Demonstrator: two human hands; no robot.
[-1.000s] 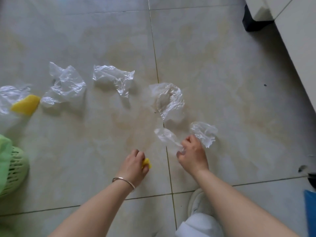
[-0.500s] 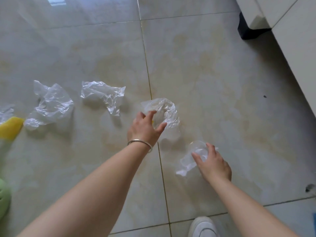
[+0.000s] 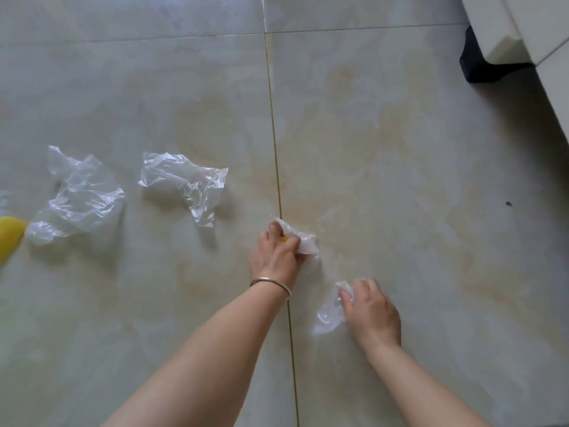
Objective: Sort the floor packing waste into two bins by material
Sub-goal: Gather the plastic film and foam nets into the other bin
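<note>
1. head view, my hands: my left hand, a silver bangle on its wrist, sits just below the middle of the frame with its fingers curled tight round a crumpled clear plastic wrap; a small yellow scrap peeks out between the fingers. my right hand, lower and to the right, pinches a second bunched piece of clear plastic that trails down onto the floor tile.
2. head view, loose waste: two more clear plastic pieces lie flat on the floor at the left of the frame. one crumpled sheet sits left of centre, well apart from my left hand, and a larger crumpled bag lies further left.
3. head view, left edge: a yellow foam piece is cut off by the frame, just beside the larger bag's lower corner.
4. head view, surroundings: a grout line runs top to bottom under my left hand. white furniture with a dark base fills the upper right corner. neither bin shows.
</note>
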